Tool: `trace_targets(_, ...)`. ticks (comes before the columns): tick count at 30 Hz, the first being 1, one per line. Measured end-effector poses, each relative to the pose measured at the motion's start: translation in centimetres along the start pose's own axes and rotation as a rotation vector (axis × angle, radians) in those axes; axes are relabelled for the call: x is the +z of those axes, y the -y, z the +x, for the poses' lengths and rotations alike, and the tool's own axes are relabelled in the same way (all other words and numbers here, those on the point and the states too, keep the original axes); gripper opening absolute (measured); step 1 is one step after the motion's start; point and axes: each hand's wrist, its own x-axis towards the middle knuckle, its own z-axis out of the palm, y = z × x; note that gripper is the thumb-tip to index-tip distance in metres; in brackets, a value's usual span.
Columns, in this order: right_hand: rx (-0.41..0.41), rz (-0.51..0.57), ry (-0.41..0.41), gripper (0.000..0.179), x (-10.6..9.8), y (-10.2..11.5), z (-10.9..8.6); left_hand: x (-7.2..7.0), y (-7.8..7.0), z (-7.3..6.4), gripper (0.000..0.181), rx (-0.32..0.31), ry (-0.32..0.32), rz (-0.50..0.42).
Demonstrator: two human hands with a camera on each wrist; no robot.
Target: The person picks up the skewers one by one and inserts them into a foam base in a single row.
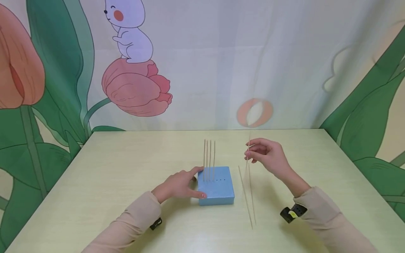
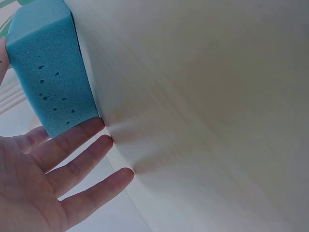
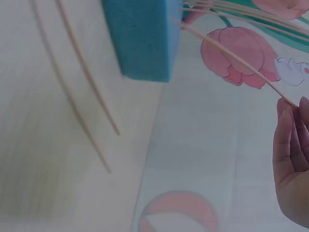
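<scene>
A blue sponge block [image 1: 218,191] lies on the table, with several thin wooden sticks [image 1: 210,154] standing upright in a row in its top. Three small dark dots continue that row. My left hand [image 1: 180,184] holds the block at its left side, thumb by the front edge and index finger by the back corner. In the left wrist view, its other fingers [image 2: 104,191] are spread, their tips against the table. To the right of the block, my right hand [image 1: 264,154] pinches a wooden stick [image 3: 241,62] between thumb and fingertips, above the table.
Two loose sticks [image 1: 245,196] lie on the pale table [image 1: 126,165], right of the block and close together. Behind the table's back edge hangs a printed curtain [image 1: 202,70] with flowers and a white animal. A dark strap [image 1: 293,213] hangs by the right sleeve.
</scene>
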Motion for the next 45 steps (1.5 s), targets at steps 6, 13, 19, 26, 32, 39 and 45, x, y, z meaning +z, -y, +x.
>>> trace_targets(6,-0.086,0.074,-0.027,0.016,1.7,1.3,0.6,0.0,0.1,0.0,0.091,-0.007,0.004,-0.003)
trace_targets(13,-0.167,0.106,-0.040,0.013,3.4,1.8,1.4,0.0,0.1,0.0,0.091,-0.004,-0.001,0.003)
trace_targets(19,-0.206,0.074,-0.024,0.011,4.5,1.6,1.7,0.0,0.0,0.1,0.090,0.001,0.004,0.008)
trace_targets(26,-0.245,0.064,-0.007,0.010,5.6,1.6,1.7,0.0,0.1,0.2,0.090,0.003,0.008,0.004)
trace_targets(32,-0.262,0.029,0.002,0.008,6.0,1.4,1.7,0.1,0.3,0.4,0.091,-0.006,0.012,0.002)
trace_targets(39,-0.249,0.015,0.005,0.009,6.2,1.1,1.7,0.1,0.2,0.3,0.091,-0.012,0.015,0.009)
trace_targets(45,-0.207,-0.005,0.019,0.009,6.8,0.7,1.5,0.0,0.2,0.2,0.091,-0.011,0.011,0.007)
